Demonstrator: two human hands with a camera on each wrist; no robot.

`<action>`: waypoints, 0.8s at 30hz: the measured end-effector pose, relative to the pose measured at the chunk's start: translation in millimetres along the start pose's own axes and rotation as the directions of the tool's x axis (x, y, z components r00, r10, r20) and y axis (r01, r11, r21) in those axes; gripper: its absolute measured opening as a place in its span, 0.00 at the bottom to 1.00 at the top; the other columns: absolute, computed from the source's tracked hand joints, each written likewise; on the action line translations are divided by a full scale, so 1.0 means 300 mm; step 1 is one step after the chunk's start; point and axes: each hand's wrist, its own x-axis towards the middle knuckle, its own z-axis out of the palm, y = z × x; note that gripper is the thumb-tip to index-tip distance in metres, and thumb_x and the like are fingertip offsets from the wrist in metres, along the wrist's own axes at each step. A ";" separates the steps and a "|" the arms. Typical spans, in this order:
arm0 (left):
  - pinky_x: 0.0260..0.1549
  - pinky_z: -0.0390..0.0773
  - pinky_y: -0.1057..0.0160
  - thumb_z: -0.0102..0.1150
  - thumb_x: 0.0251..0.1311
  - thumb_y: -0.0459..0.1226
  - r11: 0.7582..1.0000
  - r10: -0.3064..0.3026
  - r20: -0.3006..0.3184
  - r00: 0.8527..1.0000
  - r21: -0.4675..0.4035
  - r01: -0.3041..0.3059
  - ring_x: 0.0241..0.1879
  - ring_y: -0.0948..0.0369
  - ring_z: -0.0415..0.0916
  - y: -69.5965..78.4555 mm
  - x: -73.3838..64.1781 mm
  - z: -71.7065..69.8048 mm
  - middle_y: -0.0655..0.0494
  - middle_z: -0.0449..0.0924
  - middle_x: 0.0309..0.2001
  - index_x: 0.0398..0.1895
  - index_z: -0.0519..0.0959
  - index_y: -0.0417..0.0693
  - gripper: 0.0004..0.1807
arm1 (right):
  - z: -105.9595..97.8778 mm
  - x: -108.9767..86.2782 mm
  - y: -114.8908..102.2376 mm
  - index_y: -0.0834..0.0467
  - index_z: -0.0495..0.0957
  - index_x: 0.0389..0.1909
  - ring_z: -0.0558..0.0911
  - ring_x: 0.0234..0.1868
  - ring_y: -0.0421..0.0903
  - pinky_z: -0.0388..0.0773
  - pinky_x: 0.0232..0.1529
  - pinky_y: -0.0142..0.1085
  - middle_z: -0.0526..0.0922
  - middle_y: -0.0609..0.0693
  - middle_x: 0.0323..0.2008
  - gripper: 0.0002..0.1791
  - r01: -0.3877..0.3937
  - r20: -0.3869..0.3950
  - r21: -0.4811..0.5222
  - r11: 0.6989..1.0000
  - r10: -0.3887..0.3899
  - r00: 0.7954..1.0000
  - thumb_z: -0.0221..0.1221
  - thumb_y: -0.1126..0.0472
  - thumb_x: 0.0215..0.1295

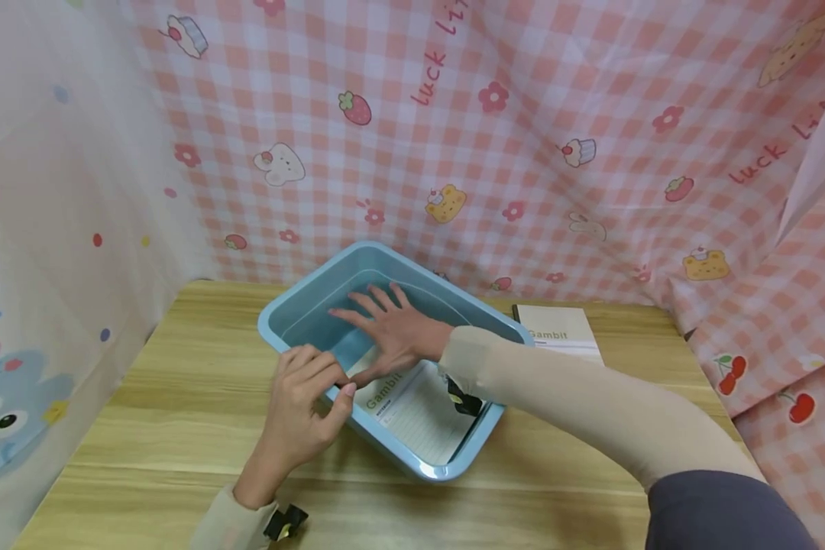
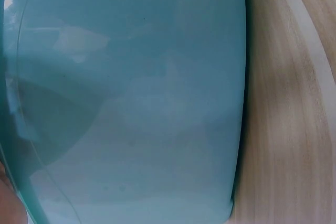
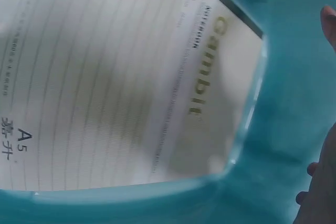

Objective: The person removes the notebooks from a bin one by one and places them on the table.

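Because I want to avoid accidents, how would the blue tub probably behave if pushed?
The blue tub probably keeps its shape, since it looks like moulded plastic with a thick rim. Its outer wall may feel slippery, as it shows glossy reflections. Tipping seems unlikely: it sits broad on the table, with a notebook lying inside.

right hand (image 1: pixel 402 336) and right sleeve (image 1: pixel 577 397) hiding part of the notebook (image 1: pixel 429 420) in the blue basin (image 1: pixel 447 472), second notebook's (image 1: pixel 557 325) near end disappearing behind that sleeve, left sleeve (image 1: pixel 227 523) running off the head view's bottom edge, fine print (image 3: pixel 175 98) blurring beyond my reading
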 end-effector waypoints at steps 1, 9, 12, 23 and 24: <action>0.49 0.66 0.51 0.51 0.64 0.43 1.000 0.001 0.000 1.000 -0.001 -0.001 0.33 0.60 0.70 0.000 0.000 0.000 0.64 0.76 0.24 0.19 0.75 0.55 0.15 | 0.006 0.005 -0.002 0.32 0.33 0.82 0.40 0.84 0.59 0.37 0.79 0.64 0.37 0.50 0.84 0.64 -0.003 0.013 -0.005 1.000 0.003 1.000 0.54 0.15 0.50; 0.48 0.66 0.51 0.52 0.64 0.43 1.000 0.000 0.002 1.000 0.001 0.000 0.32 0.61 0.69 0.001 0.001 0.001 0.64 0.75 0.24 0.19 0.75 0.56 0.14 | 0.052 0.050 -0.021 0.37 0.46 0.80 0.56 0.77 0.54 0.56 0.74 0.62 0.51 0.49 0.79 0.62 0.008 0.050 -0.085 0.996 -0.003 0.999 0.53 0.13 0.48; 0.48 0.66 0.52 0.53 0.60 0.41 1.000 -0.007 0.000 1.000 -0.001 0.007 0.32 0.61 0.69 0.001 -0.002 0.001 0.64 0.75 0.23 0.19 0.75 0.55 0.11 | 0.066 0.065 -0.031 0.37 0.51 0.77 0.61 0.70 0.50 0.61 0.69 0.59 0.58 0.48 0.73 0.57 0.035 0.051 -0.092 0.995 -0.031 0.998 0.52 0.14 0.50; 0.48 0.66 0.53 0.52 0.61 0.42 1.000 -0.013 -0.004 1.000 0.001 0.013 0.32 0.60 0.69 0.001 -0.004 0.005 0.64 0.75 0.24 0.19 0.75 0.55 0.13 | 0.119 0.098 -0.073 0.36 0.54 0.73 0.62 0.70 0.50 0.60 0.71 0.62 0.60 0.47 0.70 0.47 0.072 0.136 -0.242 0.968 -0.040 0.990 0.47 0.17 0.58; 0.48 0.66 0.53 0.51 0.62 0.43 1.000 -0.015 -0.003 1.000 0.001 0.015 0.32 0.60 0.68 0.002 -0.004 0.006 0.64 0.75 0.24 0.19 0.75 0.55 0.13 | 0.124 0.099 -0.075 0.36 0.53 0.73 0.62 0.71 0.49 0.61 0.72 0.62 0.59 0.47 0.71 0.47 0.073 0.148 -0.258 0.963 -0.035 0.988 0.47 0.17 0.58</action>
